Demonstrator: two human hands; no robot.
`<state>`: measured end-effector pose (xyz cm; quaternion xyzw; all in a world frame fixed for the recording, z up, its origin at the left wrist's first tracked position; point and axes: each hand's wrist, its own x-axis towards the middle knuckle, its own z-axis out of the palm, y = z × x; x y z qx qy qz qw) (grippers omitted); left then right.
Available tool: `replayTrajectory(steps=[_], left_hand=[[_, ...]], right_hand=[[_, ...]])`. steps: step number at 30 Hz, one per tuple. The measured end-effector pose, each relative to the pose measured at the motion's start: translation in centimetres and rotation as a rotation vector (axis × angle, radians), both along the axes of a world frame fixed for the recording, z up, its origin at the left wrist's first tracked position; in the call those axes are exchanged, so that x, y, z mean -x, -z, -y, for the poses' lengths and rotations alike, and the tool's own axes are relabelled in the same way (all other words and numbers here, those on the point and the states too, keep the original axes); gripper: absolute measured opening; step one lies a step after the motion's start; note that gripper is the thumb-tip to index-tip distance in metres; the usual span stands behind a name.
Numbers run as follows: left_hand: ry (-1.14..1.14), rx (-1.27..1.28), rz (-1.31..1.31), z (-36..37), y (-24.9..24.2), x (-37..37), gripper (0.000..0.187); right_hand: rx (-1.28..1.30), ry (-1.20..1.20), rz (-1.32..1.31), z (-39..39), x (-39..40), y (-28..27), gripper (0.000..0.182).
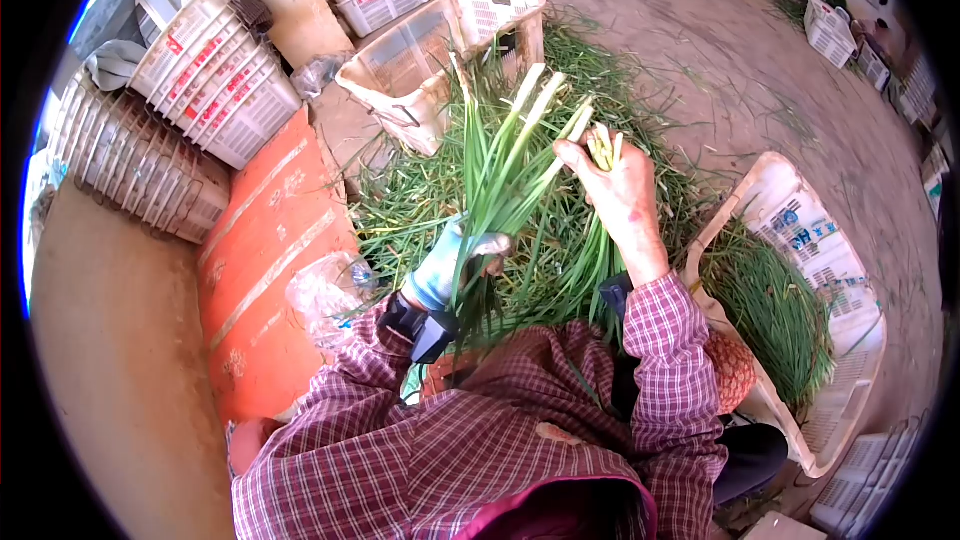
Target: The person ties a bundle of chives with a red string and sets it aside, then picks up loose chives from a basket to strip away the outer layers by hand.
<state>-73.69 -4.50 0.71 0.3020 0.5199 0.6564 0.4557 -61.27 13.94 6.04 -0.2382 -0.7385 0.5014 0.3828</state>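
My left hand (458, 258), in a white and light-blue glove, is wrapped round a loose bunch of Chinese chives (488, 165); their pale stem ends fan upward. My bare right hand (618, 185) grips a smaller bunch of chives (603, 148), its pale ends level with my fingers and its green leaves hanging below the palm. Thumb and fingertips of this hand are right by a few pale stems from the left bunch. Beneath both hands spreads a large heap of chives (560, 280).
A white plastic crate (850, 285) holding chives (770, 310) stands at my right. Another worn crate (430, 125) sits beyond the heap. At left are an orange sheet (270, 270), a clear plastic bag (325, 292) and stacked crates (215, 75). Loose leaves litter the floor (690, 10).
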Motion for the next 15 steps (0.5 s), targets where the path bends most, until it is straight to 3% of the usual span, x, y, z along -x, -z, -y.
replayTrajectory(steps=[5, 8, 9, 10, 11, 14, 15], left_hand=[[0.030, -0.013, -0.004, -0.6, 0.0, 0.0, 0.041], [-0.092, 0.021, -0.079, 0.0, -0.5, 0.6, 0.048], [-0.034, 0.012, 0.059, 0.3, 0.0, 1.4, 0.047], [-0.174, -0.030, -0.135, 0.1, 1.1, 2.1, 0.028], [-0.130, -0.013, -0.093, 0.3, 1.2, 2.7, 0.030], [-0.010, -0.015, -0.060, 1.0, 0.5, 3.8, 0.033], [-0.006, -0.012, -0.028, 1.3, 1.0, 4.5, 0.033]], right_hand=[[0.200, 0.081, -0.062, -0.6, -2.3, -0.4, 0.022], [0.200, 0.406, -0.077, -5.3, -5.2, 0.7, 0.028], [0.174, 0.436, -0.216, -6.5, -6.6, 0.2, 0.028], [0.190, 0.518, -0.305, -8.9, -7.8, 1.2, 0.029], [0.073, 0.613, -0.204, -10.8, -9.8, 1.6, 0.031], [0.096, 0.643, -0.586, -13.2, -11.5, 2.1, 0.029], [0.097, 0.641, -0.586, -13.6, -11.7, 2.3, 0.029]])
